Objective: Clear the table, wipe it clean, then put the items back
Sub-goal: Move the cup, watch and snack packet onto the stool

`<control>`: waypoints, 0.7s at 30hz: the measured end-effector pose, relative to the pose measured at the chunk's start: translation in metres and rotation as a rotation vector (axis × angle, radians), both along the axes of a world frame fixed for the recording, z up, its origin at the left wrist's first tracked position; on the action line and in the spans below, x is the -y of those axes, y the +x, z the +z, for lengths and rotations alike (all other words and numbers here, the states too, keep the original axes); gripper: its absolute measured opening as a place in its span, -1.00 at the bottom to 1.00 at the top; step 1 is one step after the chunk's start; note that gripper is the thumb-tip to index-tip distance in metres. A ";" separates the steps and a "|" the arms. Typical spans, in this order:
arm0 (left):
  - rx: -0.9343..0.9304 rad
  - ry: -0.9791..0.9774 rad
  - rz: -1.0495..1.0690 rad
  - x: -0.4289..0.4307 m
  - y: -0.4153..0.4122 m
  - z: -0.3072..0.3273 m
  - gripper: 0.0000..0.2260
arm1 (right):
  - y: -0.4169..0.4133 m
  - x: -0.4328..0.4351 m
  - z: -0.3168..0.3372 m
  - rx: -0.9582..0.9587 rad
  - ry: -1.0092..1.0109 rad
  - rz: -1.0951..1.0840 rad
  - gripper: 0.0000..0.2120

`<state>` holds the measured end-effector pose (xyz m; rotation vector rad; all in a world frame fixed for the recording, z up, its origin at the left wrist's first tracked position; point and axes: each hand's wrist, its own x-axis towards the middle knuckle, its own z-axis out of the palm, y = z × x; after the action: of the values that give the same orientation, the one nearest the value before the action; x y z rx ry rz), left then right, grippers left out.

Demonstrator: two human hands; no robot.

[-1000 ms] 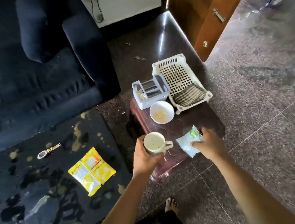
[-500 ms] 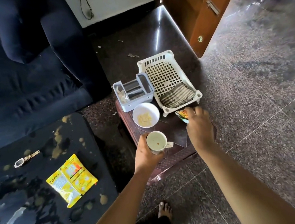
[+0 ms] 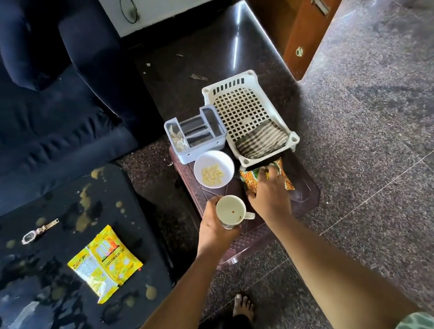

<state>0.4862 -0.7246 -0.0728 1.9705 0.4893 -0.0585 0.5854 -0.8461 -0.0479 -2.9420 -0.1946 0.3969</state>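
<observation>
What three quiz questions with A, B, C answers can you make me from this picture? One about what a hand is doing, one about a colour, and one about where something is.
1. What is the left hand doing?
A. holding the mug
B. hanging empty
C. pointing upward

2. What colour is the packet on the dark table?
A. red
B. yellow
C. green

3. Where is the striped cloth?
A. in the mug
B. under the packet
C. in the basket

Answers:
1 A, its fingers wrap round the mug.
2 B, the wrapper is plainly yellow.
3 C, the cloth lies at the basket's near end.
</observation>
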 end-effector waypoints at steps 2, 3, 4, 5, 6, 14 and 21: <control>-0.008 -0.016 -0.004 -0.001 0.001 0.000 -0.40 | 0.003 0.001 0.000 -0.004 -0.025 0.016 -0.36; -0.012 -0.022 -0.003 -0.002 0.001 0.000 -0.39 | 0.004 0.001 -0.001 -0.012 -0.033 0.014 -0.37; -0.015 -0.023 0.000 -0.002 0.001 -0.001 -0.39 | 0.005 0.002 0.000 -0.018 -0.044 0.011 -0.38; -0.018 -0.027 0.001 -0.003 0.001 -0.002 -0.38 | 0.006 0.002 0.000 -0.024 -0.058 0.014 -0.38; -0.021 -0.030 0.002 -0.003 0.001 -0.004 -0.38 | 0.007 0.001 0.000 -0.031 -0.073 0.017 -0.39; -0.065 -0.061 -0.058 -0.015 0.007 -0.007 -0.36 | 0.011 0.002 -0.007 -0.029 -0.122 0.020 -0.43; -0.132 -0.049 -0.202 -0.031 0.011 -0.005 -0.28 | 0.003 -0.009 0.012 0.069 -0.106 -0.010 -0.35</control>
<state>0.4968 -0.6932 -0.0776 1.9702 0.3680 -0.3267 0.5884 -0.8371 -0.0359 -3.0622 -0.1733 0.3142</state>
